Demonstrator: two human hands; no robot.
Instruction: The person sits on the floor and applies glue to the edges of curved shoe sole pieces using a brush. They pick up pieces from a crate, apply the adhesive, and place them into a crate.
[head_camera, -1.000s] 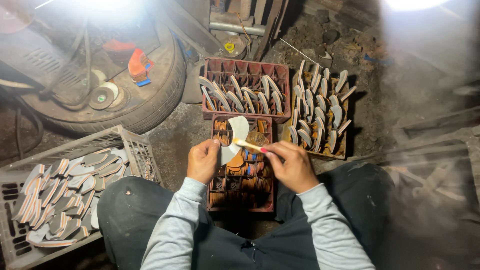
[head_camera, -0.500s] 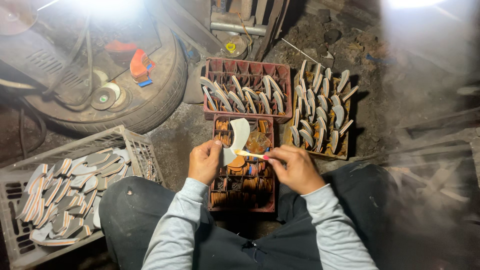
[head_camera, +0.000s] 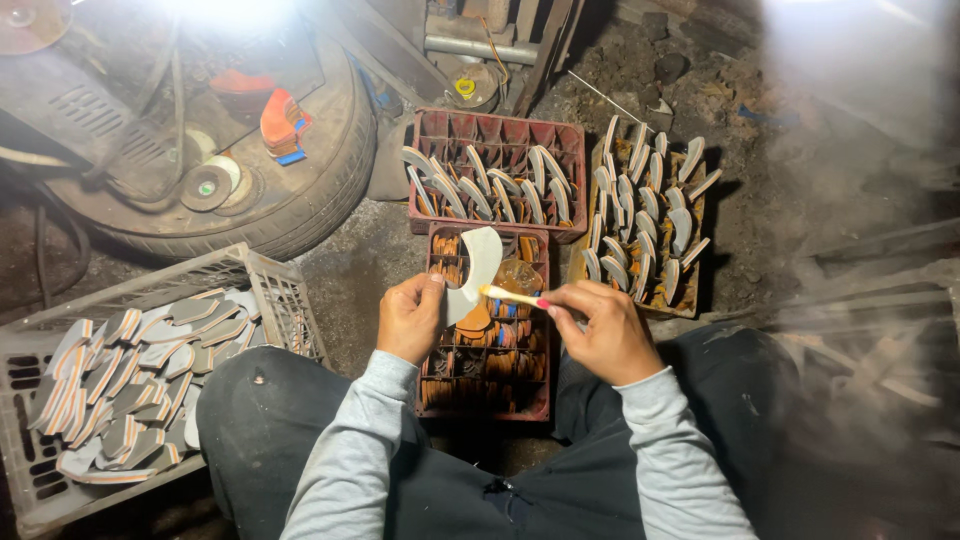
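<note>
My left hand holds a pale curved crescent-shaped piece upright over a red crate. My right hand grips a thin stick-like brush with a red end, its tip touching the piece's lower edge. Below the hands the red crate holds orange and dark curved pieces in small compartments. Both grey sleeves and my dark-trousered knees frame the crate.
A second red crate beyond holds upright grey curved pieces. A board at right holds more standing pieces. A grey crate at left is filled with several stacked pieces. A tyre with tools and discs lies at back left.
The pale piece has shifted slightly right and tilted in my left hand. The brush in my right hand has moved along its lower edge.
</note>
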